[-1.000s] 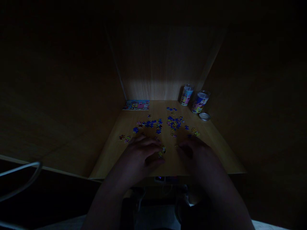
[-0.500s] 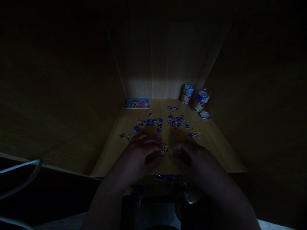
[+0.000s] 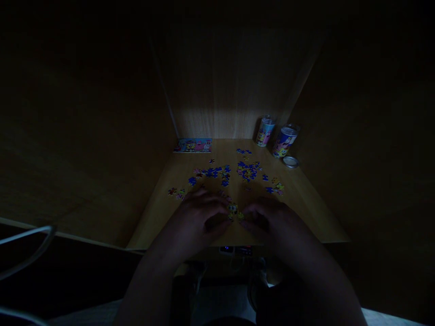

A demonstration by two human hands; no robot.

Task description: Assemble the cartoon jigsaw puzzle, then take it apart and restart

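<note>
Yellow puzzle pieces (image 3: 234, 211) lie between our fingertips — right hand (image 3: 268, 218) has slid up to left hand (image 3: 200, 218); fingers curled, hold unclear.

Scattered pieces (image 3: 248, 171), apparently before cans (image 3: 284, 141)

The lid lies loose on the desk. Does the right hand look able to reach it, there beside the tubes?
Probably yes: the lid lies uncovered ahead of the right hand, with only flat loose pieces between, though that hand is at the yellow pieces now.
</note>
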